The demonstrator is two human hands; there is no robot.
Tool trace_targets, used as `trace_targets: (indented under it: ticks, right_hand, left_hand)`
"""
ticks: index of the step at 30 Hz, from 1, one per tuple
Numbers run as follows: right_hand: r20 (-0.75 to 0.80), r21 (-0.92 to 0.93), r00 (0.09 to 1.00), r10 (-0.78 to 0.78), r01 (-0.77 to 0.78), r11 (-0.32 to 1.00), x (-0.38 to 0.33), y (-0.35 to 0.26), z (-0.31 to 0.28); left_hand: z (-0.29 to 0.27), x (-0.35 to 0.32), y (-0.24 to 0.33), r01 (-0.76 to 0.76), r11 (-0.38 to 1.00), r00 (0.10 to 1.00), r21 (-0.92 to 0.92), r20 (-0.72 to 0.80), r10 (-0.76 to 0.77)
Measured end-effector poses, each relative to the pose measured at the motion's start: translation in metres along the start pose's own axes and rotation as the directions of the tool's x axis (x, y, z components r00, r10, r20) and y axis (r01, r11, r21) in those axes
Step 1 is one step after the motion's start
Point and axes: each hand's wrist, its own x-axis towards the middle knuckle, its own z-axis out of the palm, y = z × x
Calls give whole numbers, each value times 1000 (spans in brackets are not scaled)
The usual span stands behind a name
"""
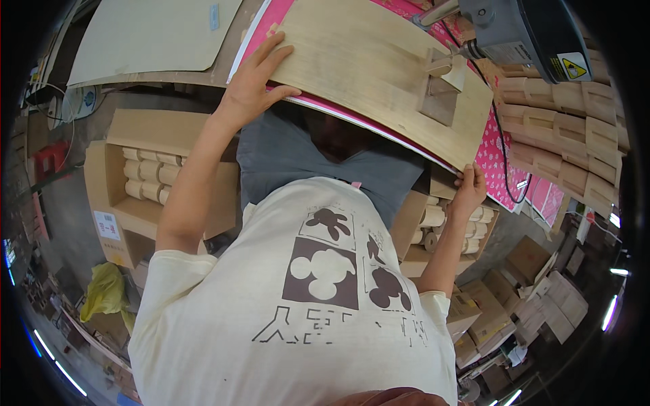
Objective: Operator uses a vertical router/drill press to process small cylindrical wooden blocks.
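A large flat wooden board [365,61] lies over a pink sheet on the worktable in front of me. My left hand [249,88] rests at its left end, fingers spread along the edge and thumb stretched over the near edge. At the near right corner, my right hand [470,188] has its fingers closed on the board. A small wooden block piece [443,84] sits on the board toward its right end, under the tip of a grey machine [518,37] with a yellow warning sticker. The exact contact between tip and block is hard to make out.
Stacked wooden pieces [562,128] with cut-outs stand on the right, beside a black cable [502,142]. Cardboard boxes of wooden parts flank my legs, one box [101,183] left and another box [413,237] right. A pale panel [149,40] lies at the far left.
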Motion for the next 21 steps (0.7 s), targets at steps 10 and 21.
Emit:
trace_targets:
  ticks: [10,21]
  right_hand:
    - [-5,11,1000,-17,17,1000,3,6,2]
    - [6,63,999,-33,32,998,-4,9,-2]
  left_hand:
    - [-5,3,-4,-1,1000,1000,10,0,1]
    - [-10,2,-1,29,998,999,-54,45,-26]
